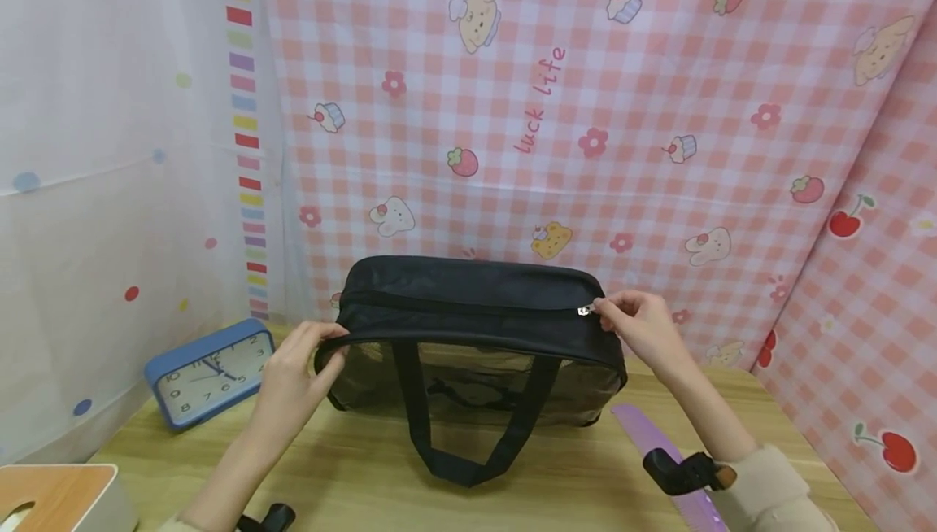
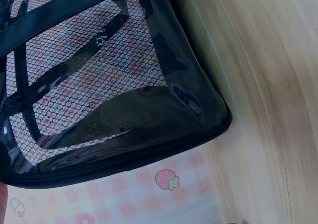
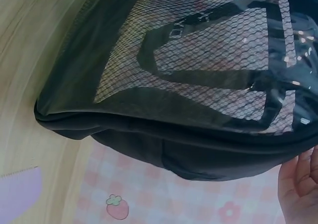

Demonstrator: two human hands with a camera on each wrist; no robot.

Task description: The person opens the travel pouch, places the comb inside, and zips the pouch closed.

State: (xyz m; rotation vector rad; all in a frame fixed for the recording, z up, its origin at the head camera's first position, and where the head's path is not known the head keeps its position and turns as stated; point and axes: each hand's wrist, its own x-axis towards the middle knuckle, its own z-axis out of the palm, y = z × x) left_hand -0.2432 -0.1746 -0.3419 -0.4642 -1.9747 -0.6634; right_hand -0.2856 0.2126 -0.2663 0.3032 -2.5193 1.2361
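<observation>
A black bag (image 1: 468, 322) with a see-through front panel stands upright on the wooden table. Its zipper runs along the top, and the metal zipper pull (image 1: 584, 311) sits near the right end. My right hand (image 1: 647, 333) pinches that pull between thumb and fingers. At the top left corner, my left hand (image 1: 296, 373) grips the bag's edge, fingers on top and thumb below. A black strap handle (image 1: 468, 471) hangs down in front. Mesh shows through the clear panel (image 2: 99, 80) in the left wrist view. Fingers of the right hand (image 3: 304, 184) appear at the right wrist view's edge.
A blue alarm clock (image 1: 212, 377) leans at the left. Nearer on that side is a white box (image 1: 66, 491) with a wooden lid. A purple comb (image 1: 642, 430) lies under the right forearm. Patterned cloth (image 1: 586, 93) hangs behind the table.
</observation>
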